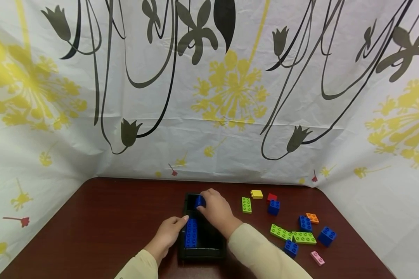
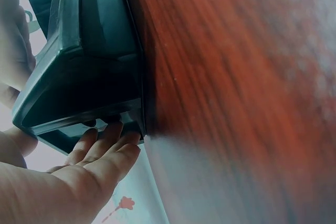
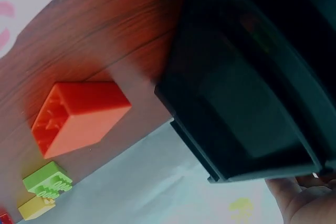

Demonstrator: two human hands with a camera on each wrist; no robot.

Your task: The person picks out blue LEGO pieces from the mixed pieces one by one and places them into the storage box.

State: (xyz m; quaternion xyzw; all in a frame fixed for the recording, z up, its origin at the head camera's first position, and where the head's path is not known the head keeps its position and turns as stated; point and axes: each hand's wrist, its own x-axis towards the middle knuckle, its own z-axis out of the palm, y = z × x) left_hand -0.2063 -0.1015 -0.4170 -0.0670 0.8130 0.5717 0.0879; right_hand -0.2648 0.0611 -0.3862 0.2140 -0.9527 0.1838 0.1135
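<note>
A black tray point(image 1: 202, 254) with raised walls stands on the table, and a long blue brick point(image 1: 191, 233) lies along its left inside. My left hand point(image 1: 167, 234) holds the tray's left wall, thumb at the rim. In the left wrist view its fingers point(image 2: 107, 153) lie against the outer wall. My right hand point(image 1: 216, 207) reaches over the tray and pinches a blue brick point(image 1: 199, 201) at its far left end. That brick is partly hidden by the fingers. In the right wrist view, an orange-red brick point(image 3: 86, 116) lies beside the tray.
Loose bricks lie on the table's right: a yellow brick point(image 1: 256, 194), a red brick point(image 1: 272, 197), several green bricks point(image 1: 281, 232), several blue bricks point(image 1: 326, 236), an orange brick point(image 1: 312, 218) and a pink brick point(image 1: 317, 258). A patterned white cloth point(image 1: 209, 155) hangs behind the table.
</note>
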